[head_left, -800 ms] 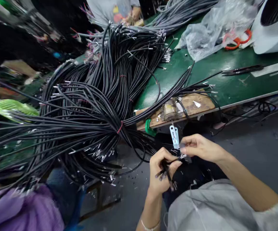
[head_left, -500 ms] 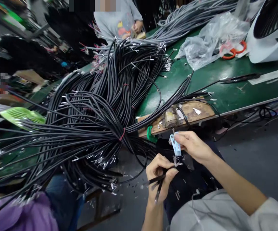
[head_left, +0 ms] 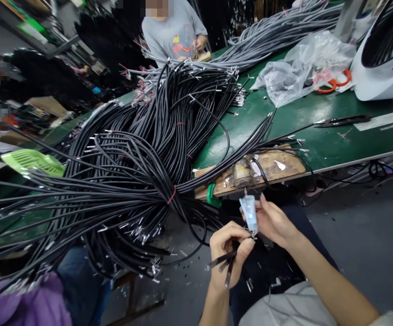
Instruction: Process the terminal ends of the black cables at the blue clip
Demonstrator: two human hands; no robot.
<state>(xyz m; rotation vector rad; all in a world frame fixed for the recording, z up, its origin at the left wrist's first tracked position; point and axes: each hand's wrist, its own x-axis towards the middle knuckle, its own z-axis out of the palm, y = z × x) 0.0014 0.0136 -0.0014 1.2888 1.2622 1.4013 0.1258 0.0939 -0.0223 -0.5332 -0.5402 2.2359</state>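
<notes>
My left hand (head_left: 226,246) is closed around a few black cables (head_left: 229,271), their dark ends sticking out below the fingers. Their bare wire tips meet the lower end of a light blue clip (head_left: 249,213), where fine detail is too small to make out. The clip hangs from a thin shaft on a small motor-like cylinder (head_left: 242,175), fixed to a wooden board (head_left: 286,163). Beside the clip, my right hand (head_left: 278,222) has its thumb raised and apart from the fingers, which are partly behind the clip. It grips nothing that I can see.
A large bundle of black cables (head_left: 142,181) covers the table's left side. A green clamp (head_left: 213,195) sits at the board's edge. Pliers (head_left: 344,121), a plastic bag (head_left: 285,83), orange-handled scissors (head_left: 327,87) and a white fan (head_left: 369,81) lie to the right. A co-worker (head_left: 179,31) sits across.
My right hand has let go of the blue clip, its thumb lifting away. My left hand has brought the cable tips up to the clip's lower end. The clip has turned on its shaft.
</notes>
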